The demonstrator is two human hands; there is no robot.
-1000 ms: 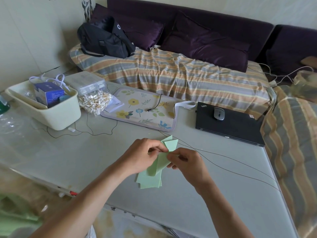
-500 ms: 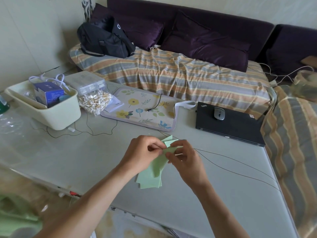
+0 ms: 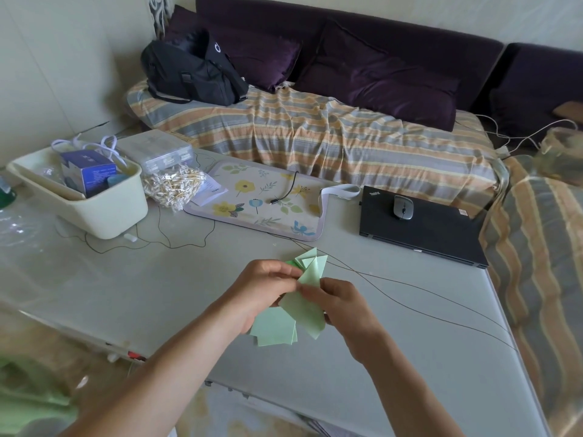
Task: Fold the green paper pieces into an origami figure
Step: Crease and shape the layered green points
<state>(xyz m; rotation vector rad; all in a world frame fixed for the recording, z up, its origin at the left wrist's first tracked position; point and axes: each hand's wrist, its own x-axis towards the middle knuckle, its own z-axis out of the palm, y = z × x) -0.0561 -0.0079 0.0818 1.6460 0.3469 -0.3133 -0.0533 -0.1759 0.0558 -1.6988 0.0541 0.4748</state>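
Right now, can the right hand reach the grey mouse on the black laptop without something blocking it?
Probably yes, once freed. The right hand grips the green paper together with the left hand; only bare table and thin wires lie before the mouse on the laptop.

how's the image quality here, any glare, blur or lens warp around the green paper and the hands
Head view: soft daylight, no hard shadows. The green paper and both hands, left hand and right hand, are reasonably sharp. Pale glare washes the table at its left side. Wide-angle warp bends the table's right edge and the laptop; the bottom-left corner is blurred.
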